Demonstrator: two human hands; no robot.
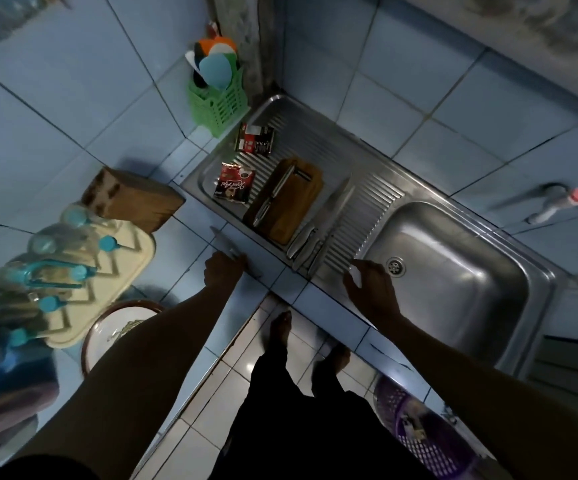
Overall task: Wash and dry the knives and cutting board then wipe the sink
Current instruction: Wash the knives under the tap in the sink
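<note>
1. Knives are the main hazard: a small steel-bladed knife [224,244] lies in the left hand [222,271], which grips its handle, blade pointing to 11 o'clock over the blue tiled counter [273,271]. If that grip slips on a wet handle, the blade could drop towards the bare feet [280,327] directly below, at 6 o'clock.

2. Stainless steel sink [488,292] at 3 o'clock: its basin holds nothing I can make out except the round drain [395,266]. The right hand [370,289] hovers at its near-left rim, fingers loosely spread and holding nothing.

3. Ribbed steel drainboard [367,209] at 12 o'clock carries a brown wooden cutting board [291,199] with a slim all-metal knife [273,195] on top; two larger steel knives [315,233] lie just beside the board, handles near the counter edge. Reaching blindly across them could catch a finger, and a nudge could push them off the edge.

4. Two dark red printed sachets [235,183] share the drainboard at 11 o'clock; splashing water would likely soak them.

5. Cream plastic rack [114,271] at 9 o'clock holds clear bottles with turquoise caps [73,271].

6. Green slotted plastic basket [218,98] at 11 o'clock holds coloured spoons [215,69].

7. Purple mesh basket [429,427] on the floor at 5 o'clock; its contents are too dim to tell.
</note>
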